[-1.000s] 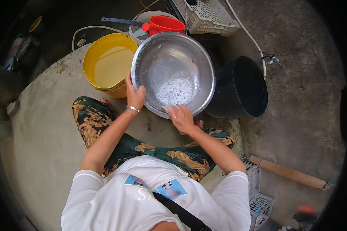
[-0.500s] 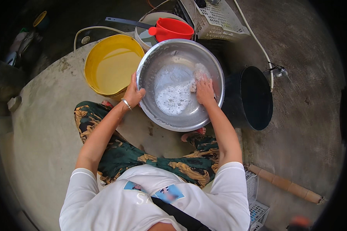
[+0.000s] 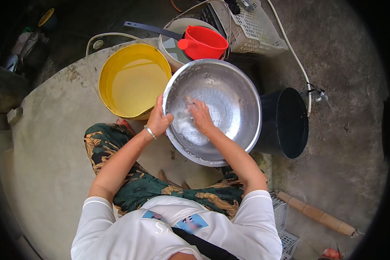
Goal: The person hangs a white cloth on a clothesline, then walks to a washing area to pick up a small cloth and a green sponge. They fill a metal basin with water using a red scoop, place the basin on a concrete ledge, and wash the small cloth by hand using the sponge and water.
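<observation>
A large round metal basin (image 3: pixel 242 125) is tilted in front of me, with white suds (image 3: pixel 193 132) low on its inside. My left hand (image 3: pixel 161 120) is closed round its left rim, thumb on the inner side. Inside the basin, on the left part of the wall, my right hand (image 3: pixel 200 116) presses down with bent fingers. Under those fingertips shows a pale soapy wad (image 3: pixel 188 102), blurred and mostly covered, so its exact kind is unclear.
A yellow bucket (image 3: pixel 104 80) of cloudy water stands at the left. Behind the basin, a red dipper (image 3: pixel 208 41) rests over a white bucket (image 3: pixel 164 41). A black bucket (image 3: pixel 264 125) lies tipped at the right, near a hose (image 3: pixel 297 60). Plastic crates (image 3: pixel 258 26) sit at the back.
My right hand has swept with the wad from the basin's right side to its left. The suds have shrunk and spread. Basin and left hand sit slightly lower and further right in view.
</observation>
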`<state>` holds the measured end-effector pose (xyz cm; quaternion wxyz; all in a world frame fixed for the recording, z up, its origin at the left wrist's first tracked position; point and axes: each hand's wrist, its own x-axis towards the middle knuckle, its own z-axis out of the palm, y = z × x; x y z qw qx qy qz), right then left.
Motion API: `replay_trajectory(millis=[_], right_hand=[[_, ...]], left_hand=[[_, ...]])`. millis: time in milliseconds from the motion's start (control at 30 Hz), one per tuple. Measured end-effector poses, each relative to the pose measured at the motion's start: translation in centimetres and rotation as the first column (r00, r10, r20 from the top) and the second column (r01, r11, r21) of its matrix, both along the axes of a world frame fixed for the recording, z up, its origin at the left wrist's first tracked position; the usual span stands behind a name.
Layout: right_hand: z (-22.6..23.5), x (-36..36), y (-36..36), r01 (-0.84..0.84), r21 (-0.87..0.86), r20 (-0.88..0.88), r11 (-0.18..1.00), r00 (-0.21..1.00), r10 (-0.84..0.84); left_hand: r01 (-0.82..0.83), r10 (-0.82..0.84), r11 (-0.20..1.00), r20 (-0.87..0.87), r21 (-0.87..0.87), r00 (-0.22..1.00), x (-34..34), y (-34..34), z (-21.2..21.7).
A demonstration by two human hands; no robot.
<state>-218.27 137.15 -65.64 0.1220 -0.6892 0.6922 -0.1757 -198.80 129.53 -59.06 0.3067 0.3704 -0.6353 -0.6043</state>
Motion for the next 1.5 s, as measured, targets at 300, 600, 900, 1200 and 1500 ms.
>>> replay_trajectory(millis=[300, 600, 900, 1200, 1500], right_hand=[[6.6, 2.1, -7.0, -0.124, -0.473, -0.121, 0.872, 0.99, 0.074], [3.4, -6.5, -6.8, 0.285, -0.391, -0.141, 0.875, 0.921, -0.363], [2.5, -6.5, -1.0, 0.02, 0.08, -0.245, 0.997, 0.969, 0.0], [1.2, -4.2, -2.0, 0.056, 0.113, -0.071, 0.992, 0.996, -0.049], [8.1, -3.3, -2.8, 0.635, 0.283, 0.891, 0.719, 0.105, -0.442]], left_hand=[[-0.075, 0.088, 0.995, 0.191, -0.072, 0.978, -0.2, -0.1, 1.6], [-0.057, 0.092, 0.991, 0.319, -0.119, 0.943, 0.7, -2.6, 2.0], [-0.202, 0.265, 0.951, 0.283, -0.233, 0.922, -11.8, -20.0, 5.5], [0.633, -0.208, 0.774, 0.954, 0.025, 0.217, -18.5, -22.7, 4.5], [0.188, -0.134, 0.979, 0.437, -0.081, 0.889, -13.7, -15.3, 8.6]])
